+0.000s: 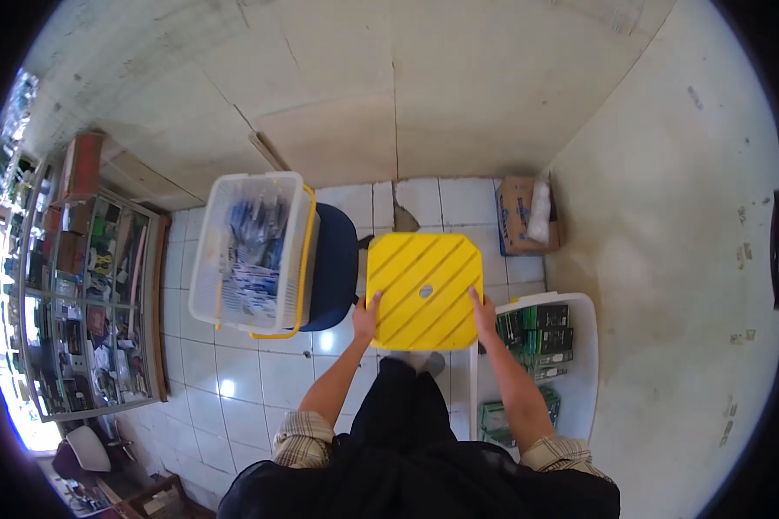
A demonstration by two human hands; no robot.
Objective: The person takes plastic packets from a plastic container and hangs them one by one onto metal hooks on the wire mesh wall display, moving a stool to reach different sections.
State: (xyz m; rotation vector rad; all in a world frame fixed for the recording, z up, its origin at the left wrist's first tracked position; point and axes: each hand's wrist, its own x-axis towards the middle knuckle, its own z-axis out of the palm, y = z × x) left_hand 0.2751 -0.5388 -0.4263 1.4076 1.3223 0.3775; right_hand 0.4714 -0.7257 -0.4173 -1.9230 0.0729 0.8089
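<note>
A yellow plastic stool (pixel 407 324) is held in front of me, its square top facing up. The top has cut corners, diagonal grooves and a small grey oval spot at its centre; its underside and any legs are hidden. My left hand (pixel 366 318) grips the left edge, thumb on top. On the opposite edge my right hand (pixel 483 317) has the same kind of grip. Just beyond my right forearm stands a white tub (pixel 589 346) with several green-and-black boxes (pixel 547 333) inside.
To the left, a white basket (pixel 201 285) with yellow handles holds packaged items and rests on a dark blue seat (pixel 337 268). A cardboard box (pixel 515 216) stands near the back wall. A glass display cabinet (pixel 91 303) lines the far left.
</note>
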